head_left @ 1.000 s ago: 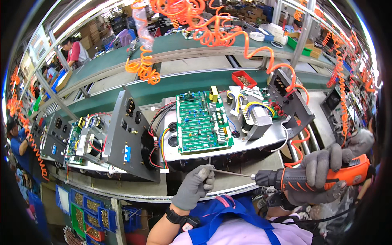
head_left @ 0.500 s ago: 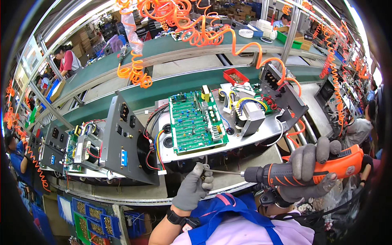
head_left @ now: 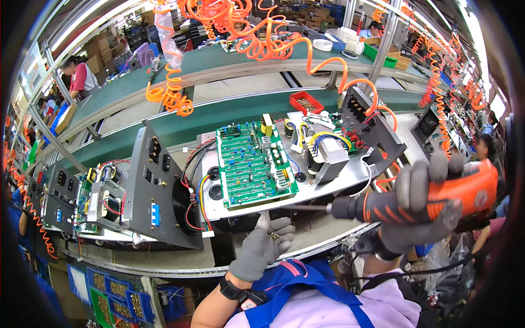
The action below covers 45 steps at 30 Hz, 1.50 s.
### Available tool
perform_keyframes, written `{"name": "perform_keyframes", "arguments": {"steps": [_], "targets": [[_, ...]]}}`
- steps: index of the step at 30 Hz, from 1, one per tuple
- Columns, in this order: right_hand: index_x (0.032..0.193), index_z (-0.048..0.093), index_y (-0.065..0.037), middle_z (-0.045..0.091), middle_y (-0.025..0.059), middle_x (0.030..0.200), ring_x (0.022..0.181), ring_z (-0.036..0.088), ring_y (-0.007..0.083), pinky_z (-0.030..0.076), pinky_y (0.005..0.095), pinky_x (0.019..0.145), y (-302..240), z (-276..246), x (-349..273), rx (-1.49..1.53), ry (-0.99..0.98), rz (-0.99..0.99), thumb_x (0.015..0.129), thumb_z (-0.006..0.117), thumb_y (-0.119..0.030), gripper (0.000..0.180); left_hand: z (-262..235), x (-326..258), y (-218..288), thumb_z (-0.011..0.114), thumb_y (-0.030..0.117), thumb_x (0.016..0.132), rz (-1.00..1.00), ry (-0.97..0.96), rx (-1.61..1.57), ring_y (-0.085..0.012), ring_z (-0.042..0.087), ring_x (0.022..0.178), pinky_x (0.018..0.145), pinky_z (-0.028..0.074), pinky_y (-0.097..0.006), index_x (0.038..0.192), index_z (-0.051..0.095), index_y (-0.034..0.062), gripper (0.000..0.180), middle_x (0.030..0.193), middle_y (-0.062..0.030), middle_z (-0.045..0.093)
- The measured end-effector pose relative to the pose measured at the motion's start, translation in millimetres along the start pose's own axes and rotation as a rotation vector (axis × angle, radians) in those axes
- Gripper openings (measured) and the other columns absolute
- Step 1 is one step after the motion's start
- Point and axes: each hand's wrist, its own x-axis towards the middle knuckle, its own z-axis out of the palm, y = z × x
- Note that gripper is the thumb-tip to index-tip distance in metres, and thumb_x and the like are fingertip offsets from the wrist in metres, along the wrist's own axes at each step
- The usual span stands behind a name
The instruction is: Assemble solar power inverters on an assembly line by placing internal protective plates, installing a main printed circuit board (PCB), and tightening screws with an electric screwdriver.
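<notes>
My right hand (head_left: 421,199), in a grey glove, is wrapped round an orange and black power screwdriver (head_left: 377,208). Its long thin bit (head_left: 309,208) points left along the front edge of a metal chassis (head_left: 251,210); whether the tip touches is unclear. My left hand (head_left: 262,249), gloved too, is just below that edge, thumb up and fingers half curled round small brass-coloured pieces too small to make out. On the chassis lie a green circuit board (head_left: 254,164) and a transformer (head_left: 327,158), with a dark upright panel (head_left: 377,126) at the right.
To the left stands another chassis with a dark panel (head_left: 158,191). A red tray of small parts (head_left: 306,103) sits on the green conveyor (head_left: 240,106). Orange coiled hoses (head_left: 273,44) hang overhead. Blue bins of brass-coloured parts (head_left: 119,288) are at lower left. A person (head_left: 82,79) works at far left.
The screwdriver has swung up, its bit leaving my left fingertips for the chassis edge. My left fingers have loosened from around the bit. The whole view has shifted slightly.
</notes>
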Motion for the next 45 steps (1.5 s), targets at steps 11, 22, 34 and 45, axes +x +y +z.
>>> {"name": "perform_keyframes", "arguments": {"steps": [11,22,34,45], "targets": [[0.121,0.046,-0.001,0.057,0.0085,0.098,0.064,0.054,0.0134,0.046,0.0296,0.054,47,2,42,-0.519,0.074,0.257,0.084,0.061,-0.024,0.046,-25,-8,-9,0.046,0.007,0.095,0.156,0.058,0.142,-0.0169,0.054,0.089,0.075,0.049,-0.026,0.134,0.036,-0.0103,0.044,0.12,-0.02,0.054],[0.121,0.048,-0.002,0.055,0.0094,0.093,0.062,0.054,0.0113,0.047,0.0265,0.054,73,3,67,-0.285,-0.237,0.567,0.082,0.064,-0.028,0.049,-31,0,-8,0.054,0.02,0.096,0.123,0.067,0.135,-0.0097,0.048,0.075,0.064,0.043,-0.02,0.12,0.049,-0.0026,0.033,0.094,-0.0051,0.052],[0.123,0.047,-0.003,0.052,0.0065,0.092,0.063,0.052,0.0106,0.046,0.0266,0.054,103,3,73,-0.364,-0.278,0.603,0.082,0.063,-0.031,0.052,-30,-4,-7,0.054,0.02,0.096,0.182,0.108,0.121,-0.0089,0.046,0.075,0.063,0.041,-0.02,0.119,0.048,-0.0038,0.033,0.093,-0.0033,0.051],[0.119,0.049,-0.003,0.06,0.0098,0.094,0.065,0.058,0.0116,0.049,0.0258,0.057,99,3,79,-0.232,-0.294,0.65,0.079,0.065,-0.03,0.051,-16,-23,-1,0.054,0.018,0.096,0.257,0.052,0.231,-0.0099,0.05,0.08,0.066,0.043,-0.02,0.124,0.048,-0.0064,0.038,0.099,-0.006,0.055]]}}
